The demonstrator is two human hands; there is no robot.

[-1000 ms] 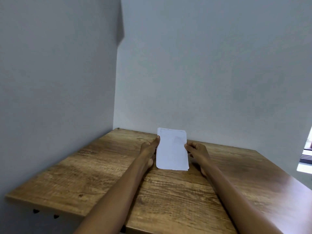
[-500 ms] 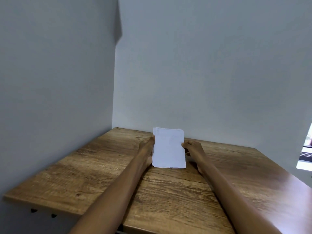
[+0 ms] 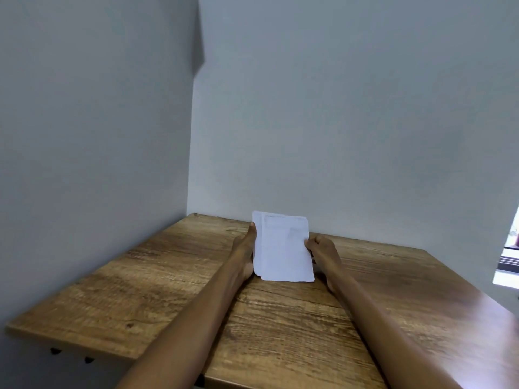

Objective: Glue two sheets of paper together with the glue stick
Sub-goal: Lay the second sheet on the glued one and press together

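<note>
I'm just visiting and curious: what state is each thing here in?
paper sheets: two, slightly offset, held upright.
left hand: fingers straight, flat against the sheets' left edge.
right hand: fingers curled, pinching the right edge.
wooden table: the sheets' lower edge rests on it.

Soft daylight, seemingly from bright opening (image 3: 507, 265) at right, lower frame blurred, edges bowed

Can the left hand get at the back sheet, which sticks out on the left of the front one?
Probably yes: the left hand lies right against that exposed strip of the back sheet, beside the front sheet, and nothing stands between them.
</note>
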